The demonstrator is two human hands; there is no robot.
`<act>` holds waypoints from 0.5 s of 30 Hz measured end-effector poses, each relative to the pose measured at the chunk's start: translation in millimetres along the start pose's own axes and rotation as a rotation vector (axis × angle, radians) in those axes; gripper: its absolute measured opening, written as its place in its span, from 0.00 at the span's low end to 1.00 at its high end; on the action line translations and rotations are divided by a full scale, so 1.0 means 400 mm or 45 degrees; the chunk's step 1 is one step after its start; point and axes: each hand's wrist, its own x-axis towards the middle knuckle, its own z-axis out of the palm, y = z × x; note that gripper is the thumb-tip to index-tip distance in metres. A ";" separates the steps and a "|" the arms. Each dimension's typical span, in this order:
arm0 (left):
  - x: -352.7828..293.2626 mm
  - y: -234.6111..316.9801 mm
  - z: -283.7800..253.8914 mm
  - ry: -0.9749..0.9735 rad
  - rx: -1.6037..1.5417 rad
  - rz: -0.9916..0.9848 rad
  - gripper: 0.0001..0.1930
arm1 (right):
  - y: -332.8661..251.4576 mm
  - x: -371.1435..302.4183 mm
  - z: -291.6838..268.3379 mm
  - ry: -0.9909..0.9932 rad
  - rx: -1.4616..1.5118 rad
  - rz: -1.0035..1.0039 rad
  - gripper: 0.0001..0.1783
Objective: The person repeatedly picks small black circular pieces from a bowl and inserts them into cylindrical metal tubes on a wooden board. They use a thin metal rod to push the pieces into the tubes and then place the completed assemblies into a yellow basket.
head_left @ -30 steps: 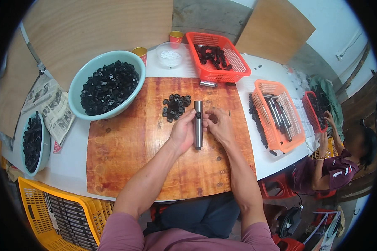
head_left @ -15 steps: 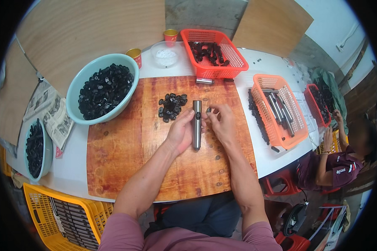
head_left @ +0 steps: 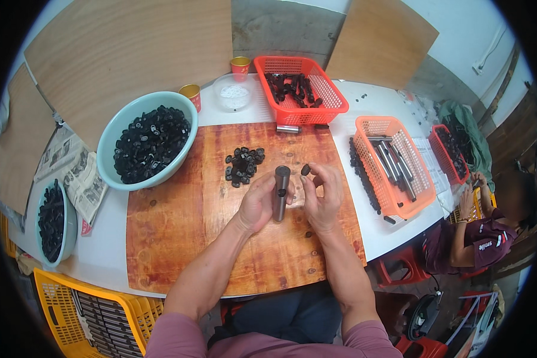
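Note:
My left hand [head_left: 260, 204] is wrapped round a dark metal tube [head_left: 281, 194], which stands tilted with its round end toward me and a small dark hole in its side. Just right of the tube's upper end, my right hand [head_left: 323, 200] pinches a small black oval piece [head_left: 306, 170] between thumb and fingertip. The piece is apart from the tube. On the wooden board [head_left: 185, 244], a loose pile of similar small black pieces [head_left: 243, 166] lies to the left of the tube, beyond my left hand.
A pale green basin [head_left: 152, 143] full of black pieces stands at the left, a smaller basin [head_left: 55, 224] nearer. Behind are a red basket [head_left: 334, 106] and a bowl of white stuff [head_left: 234, 95]. An orange basket [head_left: 364, 128] holds metal tubes. A co-worker [head_left: 468, 235] sits at right.
The tube has tipped so its upper end faces me more. My right hand has raised the black piece beside that end. The view has shifted slightly.

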 end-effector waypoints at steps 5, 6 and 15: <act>-0.001 0.001 -0.005 -0.037 0.060 0.009 0.26 | 0.000 -0.004 0.000 -0.001 -0.026 -0.067 0.22; -0.001 0.001 -0.007 -0.043 0.076 0.018 0.26 | 0.004 -0.007 0.002 0.000 -0.028 -0.096 0.22; 0.006 0.024 0.014 0.180 -0.187 -0.103 0.21 | -0.008 0.001 0.008 -0.274 -0.047 -0.140 0.19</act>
